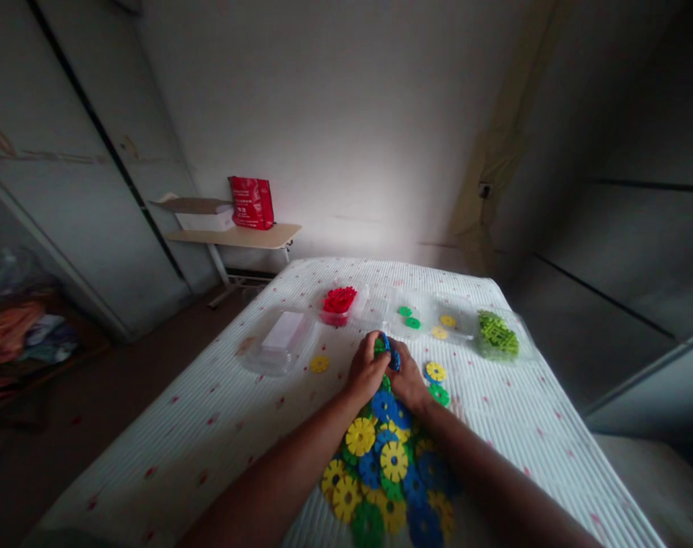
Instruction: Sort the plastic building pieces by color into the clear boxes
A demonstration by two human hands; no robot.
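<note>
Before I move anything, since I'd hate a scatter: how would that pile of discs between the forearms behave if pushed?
The pile would probably spread rather than shift as one, since its discs lie overlapping. Slotted rims might catch and drag neighbours. Each looks thin and plastic, so likely light and fairly stiff.

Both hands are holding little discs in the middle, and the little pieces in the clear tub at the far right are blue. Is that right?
Not quite: the little pieces in the clear tub at the far right are light green, not blue, as the head view shows. The left hand and right hand are indeed holding discs in the middle.
</note>
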